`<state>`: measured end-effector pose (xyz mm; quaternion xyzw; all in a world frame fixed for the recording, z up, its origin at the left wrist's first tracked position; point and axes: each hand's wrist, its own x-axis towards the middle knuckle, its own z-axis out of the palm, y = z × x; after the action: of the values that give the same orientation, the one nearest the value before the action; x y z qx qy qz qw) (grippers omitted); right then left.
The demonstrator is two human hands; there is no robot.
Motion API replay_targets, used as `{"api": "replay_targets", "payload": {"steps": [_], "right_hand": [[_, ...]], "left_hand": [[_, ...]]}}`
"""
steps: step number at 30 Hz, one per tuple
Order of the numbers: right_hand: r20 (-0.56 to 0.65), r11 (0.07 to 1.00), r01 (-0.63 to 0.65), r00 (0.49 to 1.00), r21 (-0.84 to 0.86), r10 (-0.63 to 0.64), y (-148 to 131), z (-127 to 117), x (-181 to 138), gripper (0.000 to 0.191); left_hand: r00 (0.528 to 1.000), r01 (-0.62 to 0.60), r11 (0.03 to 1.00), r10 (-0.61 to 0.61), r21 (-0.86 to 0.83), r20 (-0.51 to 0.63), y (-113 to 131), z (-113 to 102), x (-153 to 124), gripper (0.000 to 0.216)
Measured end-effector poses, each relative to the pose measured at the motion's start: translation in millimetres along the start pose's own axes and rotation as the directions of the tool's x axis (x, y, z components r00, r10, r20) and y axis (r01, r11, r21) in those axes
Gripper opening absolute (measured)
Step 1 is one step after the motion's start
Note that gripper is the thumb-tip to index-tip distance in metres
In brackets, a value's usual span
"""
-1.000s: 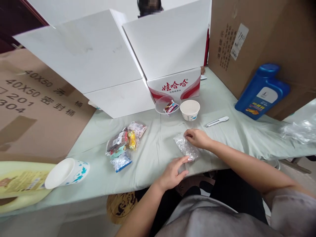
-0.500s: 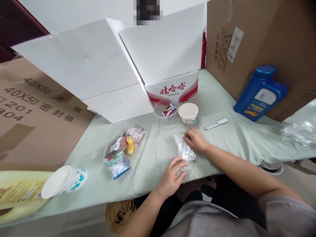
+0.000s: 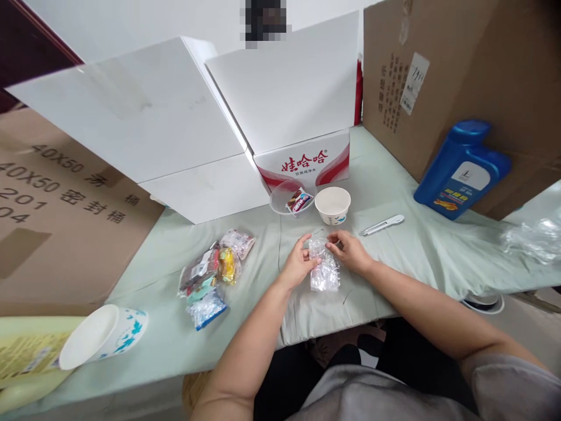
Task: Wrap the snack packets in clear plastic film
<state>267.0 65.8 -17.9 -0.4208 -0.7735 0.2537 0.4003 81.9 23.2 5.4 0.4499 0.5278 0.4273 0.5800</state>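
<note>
A small clear crinkled plastic bag (image 3: 325, 273) lies on the pale green cloth (image 3: 394, 257) in front of me. My left hand (image 3: 299, 264) pinches its top left corner, and my right hand (image 3: 350, 249) pinches its top right corner. Both hands are closed on the bag's upper edge, close together. Just beyond them stand a white paper bowl (image 3: 333, 204) and a clear dish (image 3: 280, 200) with a red-and-white wrapped snack (image 3: 300, 200) in it.
A pile of wrapped snacks (image 3: 211, 273) lies to the left. A white utility knife (image 3: 383, 224) lies to the right, a blue jug (image 3: 461, 171) beyond it. White boxes (image 3: 210, 123) and brown cartons (image 3: 460, 64) ring the table. A paper bowl (image 3: 101, 337) lies tipped at near left.
My left hand has moved up from the bag's near end to its top edge, beside my right hand. The bag has turned from slanted to hanging straight toward me.
</note>
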Motion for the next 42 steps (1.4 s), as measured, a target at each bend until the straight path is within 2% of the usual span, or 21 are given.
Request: {"api": "replay_targets", "payload": {"steps": [3, 5, 7, 9, 11, 14, 17, 18, 20, 22, 24, 26, 29, 34, 36, 38, 42], "right_hand": [[-0.031, 0.979, 0.201, 0.979, -0.042, -0.202, -9, -8, -2, 0.039], [0.015, 0.91, 0.407, 0.913, -0.083, -0.407, -18, -11, -6, 0.056], [0.105, 0.82, 0.559, 0.829, -0.124, -0.549, -28, -11, -11, 0.067], [0.19, 0.765, 0.619, 0.784, -0.177, -0.591, -36, -7, -15, 0.059], [0.248, 0.746, 0.635, 0.769, -0.2, -0.589, -39, -4, -18, 0.043], [0.326, 0.716, 0.691, 0.702, -0.097, -0.633, -38, -1, -19, 0.033], [0.401, 0.702, 0.711, 0.633, 0.036, -0.662, -38, 0, -19, 0.029], [0.408, 0.716, 0.695, 0.635, 0.069, -0.656, -38, 1, -19, 0.027], [0.372, 0.773, 0.622, 0.694, 0.122, -0.617, -38, 1, -19, 0.027], [0.281, 0.86, 0.494, 0.814, 0.126, -0.508, -37, 1, -17, 0.029], [0.156, 0.942, 0.329, 0.929, 0.071, -0.337, -34, 1, -14, 0.03], [0.062, 0.983, 0.182, 0.981, 0.034, -0.184, -28, 1, -11, 0.031], [0.009, 0.995, 0.08, 0.997, 0.058, -0.08, -22, 3, -9, 0.028], [-0.023, 0.989, 0.068, 0.998, 0.13, -0.066, -20, 6, -10, 0.021], [-0.006, 0.98, 0.072, 0.997, 0.184, -0.072, -19, 6, -10, 0.021], [0.03, 0.967, 0.059, 0.997, 0.247, -0.069, -18, 8, -9, 0.022], [0.142, 0.922, -0.13, 0.986, 0.364, 0.083, -17, 10, -8, 0.034]], "left_hand": [[0.993, -0.008, 0.985, -0.012, -0.172, -0.117, -3, -6, 3, 0.094], [0.985, -0.006, 0.966, -0.04, -0.26, -0.17, 0, -15, 1, 0.095], [0.977, -0.001, 0.939, -0.072, -0.345, -0.199, 3, -23, 0, 0.095], [0.978, 0.02, 0.916, -0.101, -0.402, -0.181, 4, -27, -1, 0.093], [0.984, 0.066, 0.912, -0.128, -0.405, -0.128, 4, -25, -2, 0.09], [0.988, 0.094, 0.943, -0.127, -0.32, -0.084, 0, -16, -5, 0.082], [0.992, 0.022, 0.98, -0.046, -0.197, -0.114, -2, -8, -7, 0.067], [0.991, -0.007, 0.985, -0.015, -0.17, -0.13, -3, -5, -8, 0.063], [0.988, -0.049, 0.986, 0.025, -0.161, -0.152, -3, -2, -8, 0.055], [0.988, -0.065, 0.979, 0.035, -0.196, -0.152, -2, 0, -9, 0.049], [0.988, -0.08, 0.975, 0.05, -0.209, -0.145, -2, 1, -10, 0.045], [0.987, -0.103, 0.976, 0.077, -0.189, -0.142, -2, 3, -11, 0.042], [0.987, -0.121, 0.977, 0.1, -0.175, -0.125, -3, 4, -13, 0.041], [0.995, -0.102, 0.972, 0.099, -0.209, -0.026, -5, 5, -15, 0.045], [0.994, -0.1, 0.972, 0.106, -0.211, 0.015, -5, 5, -15, 0.05], [0.994, -0.105, 0.976, 0.109, -0.188, 0.009, -6, 6, -14, 0.05], [0.994, -0.109, 0.984, 0.104, -0.139, -0.04, -8, 5, -11, 0.036]]}}
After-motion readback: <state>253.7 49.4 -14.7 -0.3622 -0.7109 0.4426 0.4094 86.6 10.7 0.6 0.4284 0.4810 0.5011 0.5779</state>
